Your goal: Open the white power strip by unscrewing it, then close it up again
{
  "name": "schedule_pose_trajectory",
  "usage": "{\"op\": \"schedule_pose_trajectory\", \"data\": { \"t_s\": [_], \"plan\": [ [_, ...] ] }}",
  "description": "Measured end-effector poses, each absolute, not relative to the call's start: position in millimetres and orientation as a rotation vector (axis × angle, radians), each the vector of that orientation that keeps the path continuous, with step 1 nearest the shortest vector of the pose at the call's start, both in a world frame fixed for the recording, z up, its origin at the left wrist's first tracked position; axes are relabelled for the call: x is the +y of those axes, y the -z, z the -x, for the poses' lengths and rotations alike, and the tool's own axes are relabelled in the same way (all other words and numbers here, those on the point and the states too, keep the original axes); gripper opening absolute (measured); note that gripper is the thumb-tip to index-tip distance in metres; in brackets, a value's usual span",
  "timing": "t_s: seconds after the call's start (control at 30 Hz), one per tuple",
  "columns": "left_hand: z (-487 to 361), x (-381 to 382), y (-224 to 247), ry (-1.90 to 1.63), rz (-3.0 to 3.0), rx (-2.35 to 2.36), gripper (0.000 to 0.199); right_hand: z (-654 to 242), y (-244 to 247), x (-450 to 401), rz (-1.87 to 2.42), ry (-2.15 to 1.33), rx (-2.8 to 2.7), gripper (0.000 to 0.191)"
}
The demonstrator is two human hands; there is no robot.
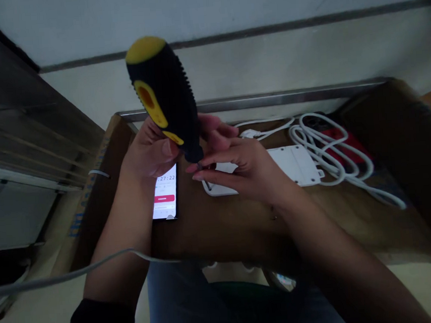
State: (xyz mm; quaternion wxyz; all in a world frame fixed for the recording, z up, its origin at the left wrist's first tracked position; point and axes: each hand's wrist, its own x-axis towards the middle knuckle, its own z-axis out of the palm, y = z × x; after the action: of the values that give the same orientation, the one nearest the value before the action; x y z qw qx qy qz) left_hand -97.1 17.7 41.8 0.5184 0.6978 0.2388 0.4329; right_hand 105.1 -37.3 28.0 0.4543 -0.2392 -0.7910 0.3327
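A large black and yellow screwdriver (165, 95) slants across the middle, its handle end raised towards me. My left hand (149, 149) is closed around the lower handle. Just below the handle, my right hand (251, 166) pinches the thin shaft between thumb and fingers; whether a screw is also in that pinch is too small to tell. Beneath my right hand lies a white power strip (296, 165), its flat face with small holes turned up, partly covered by the hand. The screwdriver's tip is hard to make out near the strip's left end.
A lit phone (165, 200) lies by my left wrist. Coiled white cable (334, 152) rests at the right over a red object (343, 144), with a white plug (249, 134) behind. Cardboard box walls (398, 167) enclose these. A grey cable (96, 263) crosses in front of my left forearm.
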Motion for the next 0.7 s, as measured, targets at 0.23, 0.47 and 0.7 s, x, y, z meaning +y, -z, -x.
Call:
{"op": "schedule_pose_trajectory", "data": {
  "t_s": [0.23, 0.47, 0.7],
  "plan": [
    [83.9, 5.8, -53.7, -1.175, -1.658, 0.498, 0.051, -107.5, -29.7, -36.7, 0.621, -0.958, -1.883, 0.017],
    [68.0, 2.3, -58.5, -1.329, -1.552, 0.334, 0.034, -107.7, -29.6, -36.0, 0.586, -1.138, -1.786, 0.014],
    [83.4, 0.2, -60.7, -1.195, -1.531, 0.218, 0.038, -108.1, -30.6, -37.9, 0.585, -1.125, -1.819, 0.013]
  ]
}}
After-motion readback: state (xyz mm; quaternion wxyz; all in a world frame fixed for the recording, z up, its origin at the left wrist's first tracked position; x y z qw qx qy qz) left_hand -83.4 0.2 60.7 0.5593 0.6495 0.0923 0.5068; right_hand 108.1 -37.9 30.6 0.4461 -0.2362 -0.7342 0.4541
